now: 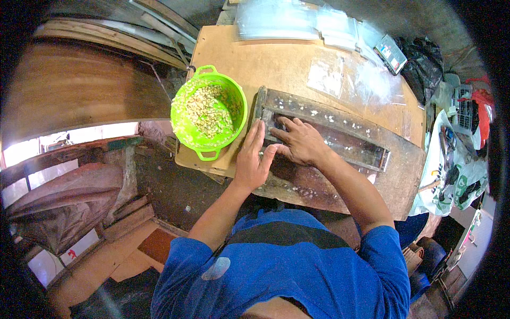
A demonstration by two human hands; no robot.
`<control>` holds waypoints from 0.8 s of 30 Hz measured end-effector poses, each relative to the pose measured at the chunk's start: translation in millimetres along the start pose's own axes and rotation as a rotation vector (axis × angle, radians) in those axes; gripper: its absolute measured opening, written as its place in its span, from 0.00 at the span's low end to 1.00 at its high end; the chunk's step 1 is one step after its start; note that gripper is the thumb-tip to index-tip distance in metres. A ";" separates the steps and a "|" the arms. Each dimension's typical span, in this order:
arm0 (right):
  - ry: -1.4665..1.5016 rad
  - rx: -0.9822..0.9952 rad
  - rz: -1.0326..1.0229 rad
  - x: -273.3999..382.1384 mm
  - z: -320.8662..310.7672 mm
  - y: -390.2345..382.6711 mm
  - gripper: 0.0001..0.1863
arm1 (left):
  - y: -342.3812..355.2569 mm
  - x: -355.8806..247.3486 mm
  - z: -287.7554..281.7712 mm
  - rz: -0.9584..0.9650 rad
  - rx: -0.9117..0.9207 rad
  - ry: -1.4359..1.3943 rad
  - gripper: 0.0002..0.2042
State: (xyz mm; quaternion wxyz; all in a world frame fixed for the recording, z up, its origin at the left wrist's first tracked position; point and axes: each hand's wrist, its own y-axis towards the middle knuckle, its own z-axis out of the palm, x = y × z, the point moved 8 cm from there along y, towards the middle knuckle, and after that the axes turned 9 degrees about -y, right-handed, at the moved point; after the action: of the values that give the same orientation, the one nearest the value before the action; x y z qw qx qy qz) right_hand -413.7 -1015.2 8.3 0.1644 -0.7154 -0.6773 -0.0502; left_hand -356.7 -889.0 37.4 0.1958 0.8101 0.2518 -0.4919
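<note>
A long, dark wooden tray [340, 114] with raised sides lies slanted across the table, with pale crumbs scattered on it. My left hand [252, 162] rests against the tray's left end, its fingers straight and its thumb stretched toward the right hand. My right hand [300, 141] reaches palm down over the left part of the tray's inside, fingers spread and slightly bent; nothing shows in its grasp. Left of my hands stands a bright green two-handled basin [240, 103], holding a heap of beige, chopped-looking bits [210, 111]. What lies under my right palm is hidden.
Clear plastic bags [276, 21] are stacked along the table's [212, 50] far edge, and loose clear sheets [345, 80] lie nearer. A small boxed device [390, 55] sits beside a black bag [422, 61]. White plastic bags [443, 170] hang at the right; a wooden panel [90, 85] stands left.
</note>
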 end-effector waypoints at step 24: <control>0.106 -0.338 0.347 -51.6 -41.6 -126.9 0.20 | 3.4 -60.2 54.2 0.278 0.227 0.265 0.26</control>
State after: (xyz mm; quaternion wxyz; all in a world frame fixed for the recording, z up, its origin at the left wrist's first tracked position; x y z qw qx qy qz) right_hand -536.6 -1073.4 53.4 0.0840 -0.8346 -0.5167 -0.1713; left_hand -415.9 -935.3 67.7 0.1343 0.9115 0.1042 -0.3745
